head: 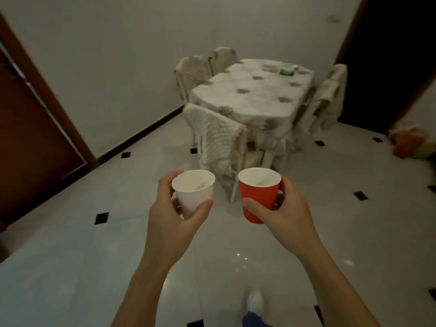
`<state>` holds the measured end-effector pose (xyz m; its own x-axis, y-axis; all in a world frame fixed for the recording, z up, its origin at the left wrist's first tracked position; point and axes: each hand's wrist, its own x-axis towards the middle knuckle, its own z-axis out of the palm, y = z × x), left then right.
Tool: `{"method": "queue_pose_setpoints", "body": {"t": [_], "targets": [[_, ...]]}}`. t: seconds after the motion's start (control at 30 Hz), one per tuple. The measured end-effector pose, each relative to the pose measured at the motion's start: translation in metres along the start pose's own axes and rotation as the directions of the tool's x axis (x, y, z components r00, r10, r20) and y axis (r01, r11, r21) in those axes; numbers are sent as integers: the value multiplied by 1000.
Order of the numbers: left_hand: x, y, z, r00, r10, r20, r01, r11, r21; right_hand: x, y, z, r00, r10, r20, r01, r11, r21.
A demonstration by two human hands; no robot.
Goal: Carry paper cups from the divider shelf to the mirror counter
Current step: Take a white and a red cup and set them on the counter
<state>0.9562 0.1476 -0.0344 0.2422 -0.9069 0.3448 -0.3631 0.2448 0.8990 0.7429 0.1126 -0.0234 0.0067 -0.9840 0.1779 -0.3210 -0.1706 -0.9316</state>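
I have my left hand point(169, 215) wrapped round the white cup point(194, 193) and my right hand point(280, 208) round the red cup point(259, 197), both upright, level, just apart over the floor point(70, 267), neither shelf nor counter in sight.

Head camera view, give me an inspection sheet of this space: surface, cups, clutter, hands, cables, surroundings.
Surface: pale glossy tiled floor with small black inset squares.
Job's things: white paper cup and red paper cup, both upright and carried in the air, apart from each other.
Clutter: a small green item on the covered dining table; bright bags on the floor at right.
Hands: left hand holds the white cup, right hand the red one.
Cables: nothing seen.
Surroundings: covered chairs, wooden door, dark doorway; no shelf or mirror counter seen.
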Motion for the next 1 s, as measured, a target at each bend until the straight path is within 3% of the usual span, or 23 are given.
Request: {"method": "queue_pose_setpoints", "body": {"t": [0.37,0.7,1.0], "targets": [[75,13,170,961,39,272,-6,993,-120,43,75,-128,945,111,-309,-122,992,-18],[183,34,386,913,69,401,-7,988,-155,170,146,-280,894,148,-424,-154,988,20],[245,43,521,874,130,469,-64,986,-154,252,199,-361,861,179,-476,-185,982,34]]}}
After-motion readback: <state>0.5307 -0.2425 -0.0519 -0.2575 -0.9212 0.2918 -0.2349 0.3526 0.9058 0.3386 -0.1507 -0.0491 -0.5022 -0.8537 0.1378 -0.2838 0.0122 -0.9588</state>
